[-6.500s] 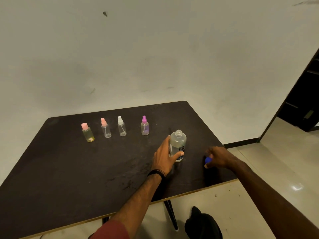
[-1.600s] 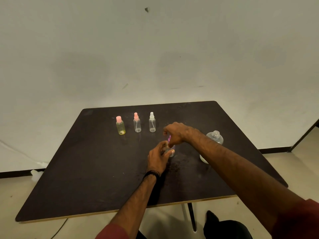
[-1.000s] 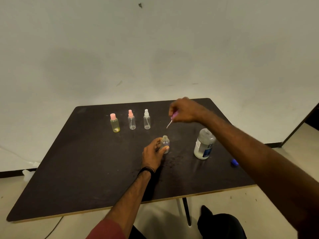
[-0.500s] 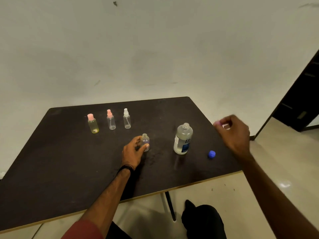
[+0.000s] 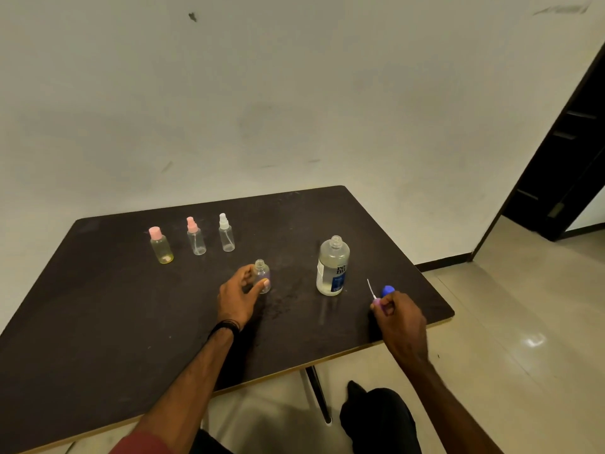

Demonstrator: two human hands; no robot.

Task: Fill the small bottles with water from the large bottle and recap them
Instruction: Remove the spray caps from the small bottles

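My left hand (image 5: pixel 238 294) grips a small clear bottle (image 5: pixel 262 276) that stands uncapped near the middle of the dark table (image 5: pixel 98 322). To its right the large bottle (image 5: pixel 332 267) stands open, partly full of clear liquid, with a blue label. My right hand (image 5: pixel 397 317) pinches the purple spray cap (image 5: pixel 376 301) low over the table's right side, its thin white tube pointing up. The blue cap (image 5: pixel 387 290) of the large bottle lies just behind that hand. Three capped small bottles stand in a row at the back: yellowish (image 5: pixel 161 245), pink-topped (image 5: pixel 195 237), white-topped (image 5: pixel 226 233).
The table's right edge and front corner (image 5: pixel 450 317) are close to my right hand. A pale wall rises behind the table. Tiled floor and a dark doorway (image 5: pixel 563 178) lie to the right. My dark-clad knee (image 5: pixel 376 417) shows below the table edge.
My right hand has come down from beyond the table's right edge to just above the table beside the blue cap, still pinching the purple spray cap. My left hand keeps its grip on the small bottle.
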